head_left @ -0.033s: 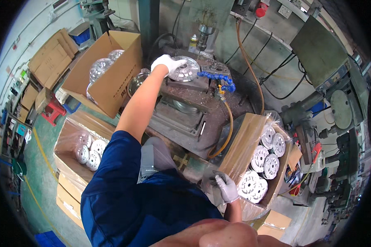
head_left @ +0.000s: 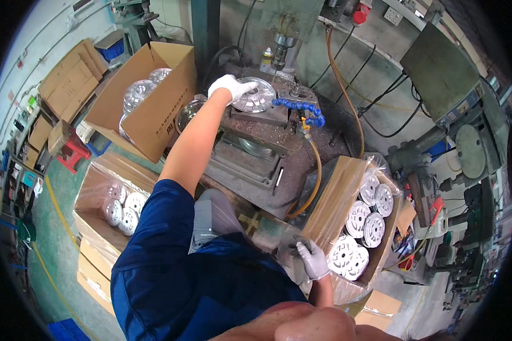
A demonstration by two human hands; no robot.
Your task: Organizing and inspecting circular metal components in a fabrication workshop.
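A shiny silver spoked metal disc (head_left: pixel 258 96), like a small wheel, lies on a block on the machine bed. My left hand (head_left: pixel 226 87), in a white glove, grips its left rim, with the thumb side over the top. Close beside the disc's right edge ends a blue segmented coolant hose (head_left: pixel 298 105). My right hand (head_left: pixel 314 262), in a pale grey glove, is low and to the right, next to a box of discs. Its fingers are closed; a dark bit shows at them, too blurred to name.
An open cardboard box (head_left: pixel 153 133) of shiny discs stands left of the machine. Plastic-lined boxes with discs stand at lower left (head_left: pixel 94 196) and right (head_left: pixel 331 196). A spray can (head_left: pixel 267 58) stands behind the disc; a brown hose (head_left: pixel 318 165) loops down at the right.
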